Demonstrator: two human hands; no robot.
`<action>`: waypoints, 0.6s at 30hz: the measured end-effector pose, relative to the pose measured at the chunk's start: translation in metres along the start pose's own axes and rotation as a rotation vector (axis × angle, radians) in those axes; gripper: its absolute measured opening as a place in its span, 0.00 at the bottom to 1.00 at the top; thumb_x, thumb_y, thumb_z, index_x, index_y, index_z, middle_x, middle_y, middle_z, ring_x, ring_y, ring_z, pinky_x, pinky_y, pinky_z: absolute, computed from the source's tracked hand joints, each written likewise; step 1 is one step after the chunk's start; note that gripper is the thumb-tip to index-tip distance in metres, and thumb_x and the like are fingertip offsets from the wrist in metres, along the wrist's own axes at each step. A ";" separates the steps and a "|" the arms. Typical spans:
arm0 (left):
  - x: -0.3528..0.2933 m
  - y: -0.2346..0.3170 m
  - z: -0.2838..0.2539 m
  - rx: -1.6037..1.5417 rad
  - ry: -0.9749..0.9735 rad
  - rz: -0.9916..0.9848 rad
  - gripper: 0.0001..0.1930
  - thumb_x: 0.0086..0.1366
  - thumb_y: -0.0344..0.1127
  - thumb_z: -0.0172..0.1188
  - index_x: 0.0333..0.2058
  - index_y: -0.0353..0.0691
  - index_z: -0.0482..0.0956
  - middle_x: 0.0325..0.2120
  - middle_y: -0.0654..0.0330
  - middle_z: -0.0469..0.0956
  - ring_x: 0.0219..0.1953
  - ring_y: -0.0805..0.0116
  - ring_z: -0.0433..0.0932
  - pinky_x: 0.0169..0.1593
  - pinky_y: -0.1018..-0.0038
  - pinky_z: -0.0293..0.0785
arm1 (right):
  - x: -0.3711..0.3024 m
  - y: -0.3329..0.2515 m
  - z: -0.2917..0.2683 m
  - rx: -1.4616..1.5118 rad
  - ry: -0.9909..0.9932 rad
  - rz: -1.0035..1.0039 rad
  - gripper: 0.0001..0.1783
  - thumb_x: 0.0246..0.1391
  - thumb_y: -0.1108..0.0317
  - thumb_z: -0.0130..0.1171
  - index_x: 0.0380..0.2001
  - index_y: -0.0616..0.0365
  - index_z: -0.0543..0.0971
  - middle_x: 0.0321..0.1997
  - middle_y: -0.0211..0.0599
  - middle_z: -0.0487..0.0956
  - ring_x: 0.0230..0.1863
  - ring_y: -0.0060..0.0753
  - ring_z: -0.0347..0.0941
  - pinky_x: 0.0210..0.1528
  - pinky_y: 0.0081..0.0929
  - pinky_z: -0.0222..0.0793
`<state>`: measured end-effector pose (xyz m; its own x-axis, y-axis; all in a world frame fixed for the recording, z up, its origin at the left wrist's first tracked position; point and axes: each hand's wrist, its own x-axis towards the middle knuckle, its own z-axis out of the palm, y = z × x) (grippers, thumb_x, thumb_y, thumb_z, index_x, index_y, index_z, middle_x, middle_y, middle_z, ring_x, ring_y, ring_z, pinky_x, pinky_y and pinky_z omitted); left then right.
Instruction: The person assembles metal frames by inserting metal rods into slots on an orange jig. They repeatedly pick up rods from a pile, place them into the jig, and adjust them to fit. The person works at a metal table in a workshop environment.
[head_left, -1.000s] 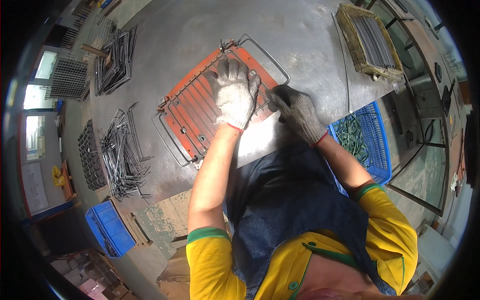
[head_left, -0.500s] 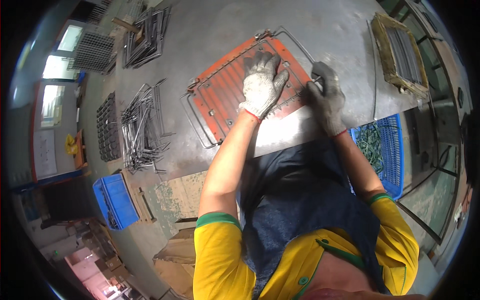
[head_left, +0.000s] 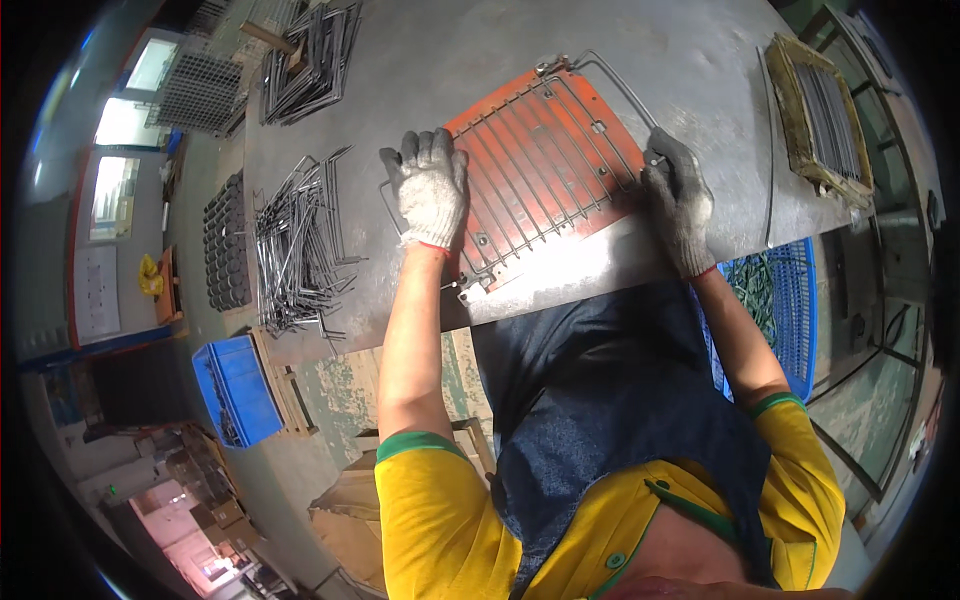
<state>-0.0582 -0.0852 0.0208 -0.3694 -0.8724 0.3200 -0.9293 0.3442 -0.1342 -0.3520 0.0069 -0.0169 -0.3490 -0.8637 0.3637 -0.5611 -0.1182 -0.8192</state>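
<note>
A red flat plate (head_left: 590, 129) lies on the grey metal table, with a wire rack (head_left: 528, 150) of parallel rods over it. Bent wire loops stick out at both ends of the rack. My left hand (head_left: 432, 196), in a white and grey work glove, rests at the plate's left edge with fingers stretched out; it covers most of the left loop. At the other end my right hand (head_left: 682, 200), gloved alike, has thumb and fingers closed round the right wire loop.
Piles of bent wire rods (head_left: 300, 245) and wire frames (head_left: 315, 65) lie on the table's left. A wooden box (head_left: 790, 110) of rods stands at the right. Below the table edge are a blue basket (head_left: 800, 320) of green strips and a blue bin (head_left: 238, 385).
My left hand has moved left, from the middle of the rack to its left edge. The right hand stays at the right loop.
</note>
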 end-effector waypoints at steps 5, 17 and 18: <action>-0.008 -0.005 0.013 -0.040 0.200 0.012 0.14 0.65 0.41 0.53 0.46 0.41 0.76 0.40 0.55 0.77 0.50 0.55 0.71 0.59 0.48 0.56 | -0.002 0.004 0.003 -0.075 0.007 0.078 0.20 0.57 0.65 0.56 0.54 0.53 0.75 0.52 0.41 0.77 0.51 0.38 0.76 0.52 0.33 0.71; -0.018 -0.108 -0.008 -0.040 0.144 -0.367 0.20 0.67 0.48 0.53 0.50 0.43 0.77 0.34 0.50 0.80 0.38 0.51 0.79 0.42 0.58 0.74 | -0.004 0.008 0.008 0.141 -0.024 0.169 0.19 0.63 0.64 0.54 0.55 0.58 0.75 0.54 0.38 0.76 0.45 0.26 0.75 0.49 0.26 0.73; -0.030 -0.131 -0.016 0.035 0.221 -0.395 0.18 0.66 0.47 0.54 0.48 0.43 0.78 0.31 0.50 0.80 0.35 0.50 0.79 0.40 0.58 0.74 | -0.004 0.012 0.009 0.145 -0.010 0.175 0.19 0.63 0.63 0.54 0.55 0.58 0.74 0.55 0.38 0.76 0.47 0.26 0.75 0.49 0.26 0.72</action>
<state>0.0745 -0.0985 0.0435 0.0177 -0.8383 0.5449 -0.9998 -0.0159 0.0081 -0.3505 0.0048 -0.0317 -0.4238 -0.8819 0.2065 -0.3786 -0.0346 -0.9249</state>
